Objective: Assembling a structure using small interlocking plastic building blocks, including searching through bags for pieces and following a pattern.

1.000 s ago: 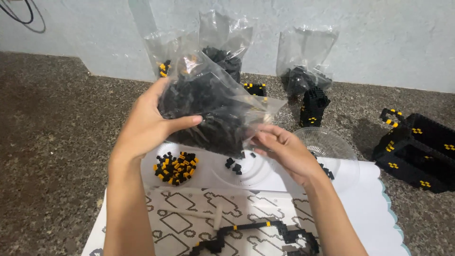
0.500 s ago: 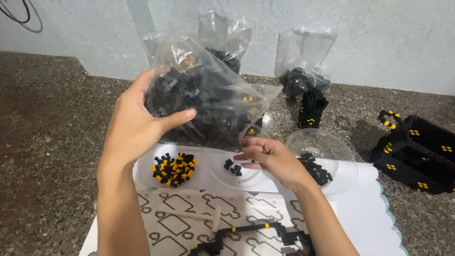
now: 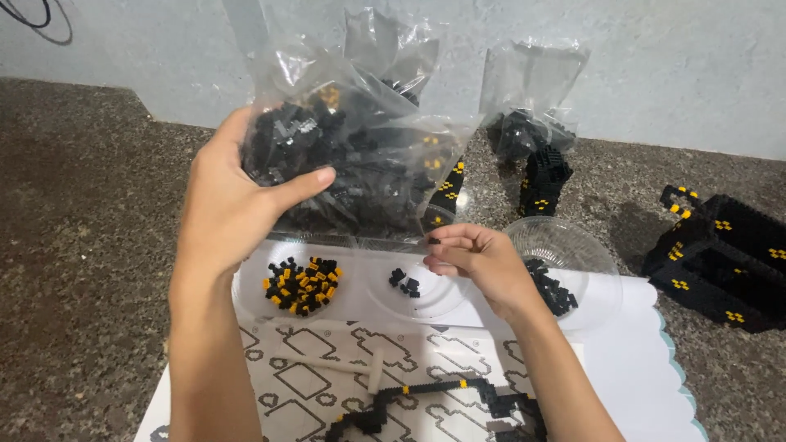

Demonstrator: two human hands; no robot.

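My left hand (image 3: pixel 233 205) grips a clear plastic bag (image 3: pixel 360 155) full of small black bricks and holds it up above the dishes. My right hand (image 3: pixel 479 262) hovers below the bag with a tiny black brick (image 3: pixel 434 241) pinched between thumb and fingertips. Under it sits a clear dish (image 3: pixel 413 307) with a few black bricks. To its left a clear dish (image 3: pixel 301 286) holds black and yellow bricks. A third clear dish (image 3: pixel 573 245) at the right holds black bricks.
A printed instruction sheet (image 3: pixel 319 381) lies in front with a partly built black and yellow strip (image 3: pixel 434 401) on it. Two more bags of bricks (image 3: pixel 532 106) stand by the wall. A black built block (image 3: pixel 725 258) sits at the right on the speckled floor.
My left hand lifted the bag higher and tilted it. My right hand drew away from the bag, down over the middle dish, now pinching a small black brick.
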